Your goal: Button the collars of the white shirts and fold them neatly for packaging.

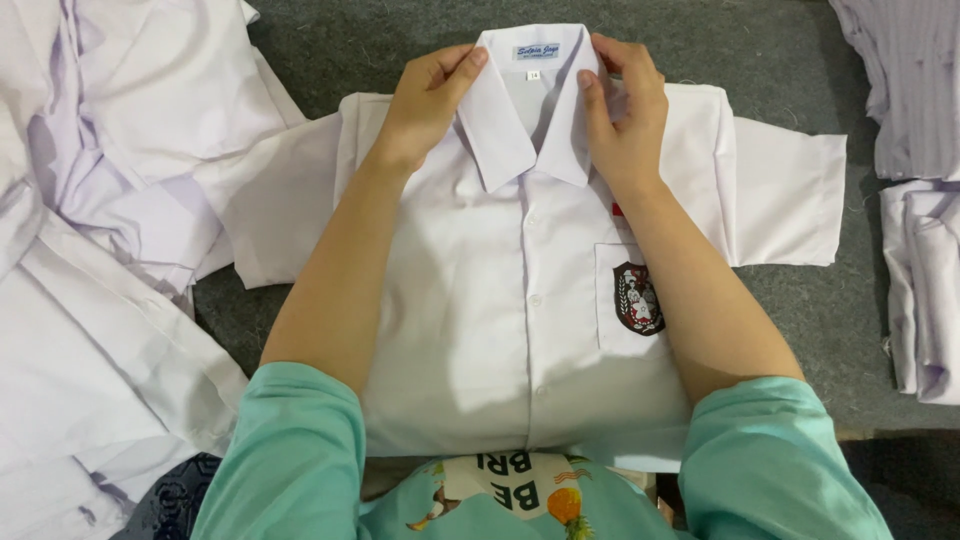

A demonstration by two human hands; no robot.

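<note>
- Risk: the collar (530, 120) may crease or sit skewed if the left hand (425, 105) and right hand (625, 115) tug unevenly; both pinch its points, at 11 and 1 o'clock.
- The loose pile (90, 250) at 9 o'clock could snag the left sleeve (285, 215).
- The shirt (520, 300) lies centred on the grey mat (790, 330), front up: white, buttoned, short sleeves spread, a crest (637, 298) on the pocket.

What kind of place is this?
Probably a garment or laundry folding area: a white shirt lies flat on a grey mat, with a pile of shirts beside and folded ones opposite.
</note>
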